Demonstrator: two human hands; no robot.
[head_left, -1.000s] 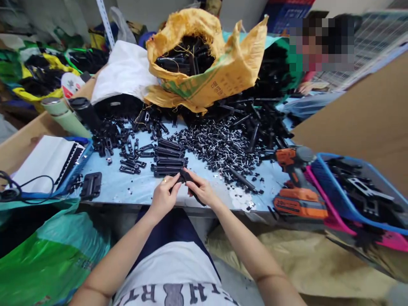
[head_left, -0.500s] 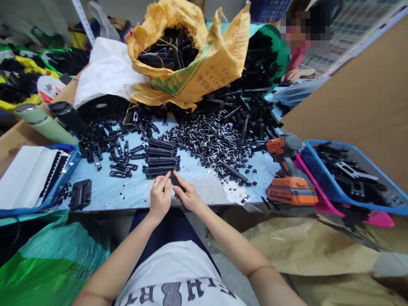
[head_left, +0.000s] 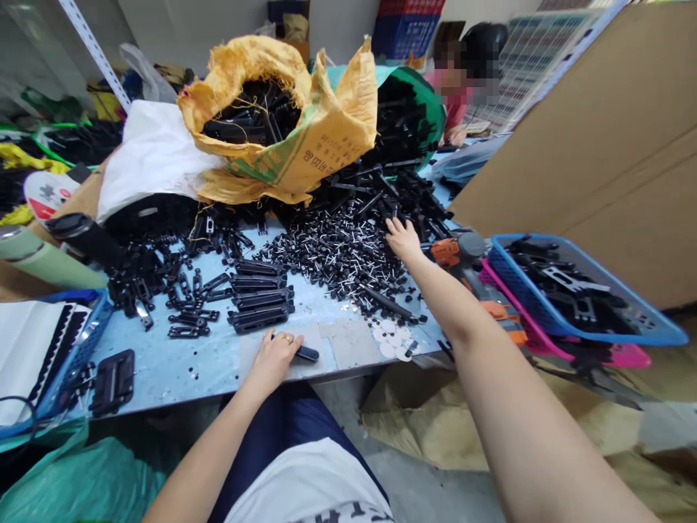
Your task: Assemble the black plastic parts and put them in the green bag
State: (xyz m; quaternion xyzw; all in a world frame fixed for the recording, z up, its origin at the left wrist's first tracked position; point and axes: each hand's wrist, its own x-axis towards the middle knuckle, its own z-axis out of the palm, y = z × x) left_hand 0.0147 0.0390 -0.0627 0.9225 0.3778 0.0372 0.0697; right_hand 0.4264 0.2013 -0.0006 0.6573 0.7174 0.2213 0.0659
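My left hand [head_left: 275, 356] rests at the front edge of the table, its fingers closed on a long black plastic part [head_left: 308, 354] whose rounded end sticks out to the right. My right hand [head_left: 403, 238] is stretched forward over the right side of a heap of black parts, fingers apart, with nothing visible in them. Small black-headed pieces with silvery pins [head_left: 348, 250] lie heaped to the left of that hand. Several long black parts [head_left: 260, 298] lie stacked in a row just beyond my left hand.
An orange cordless drill [head_left: 462, 265] lies partly behind my right forearm. A blue basket [head_left: 588, 290] of black parts stands at the right. A yellow sack [head_left: 332, 145] stands at the back. White discs [head_left: 392, 340] lie near the front edge. A person [head_left: 457, 94] is at the back right.
My right hand has let go of the black part and moved forward and right to the heap. My left hand keeps the part, now lower at the table edge. The view has shifted.
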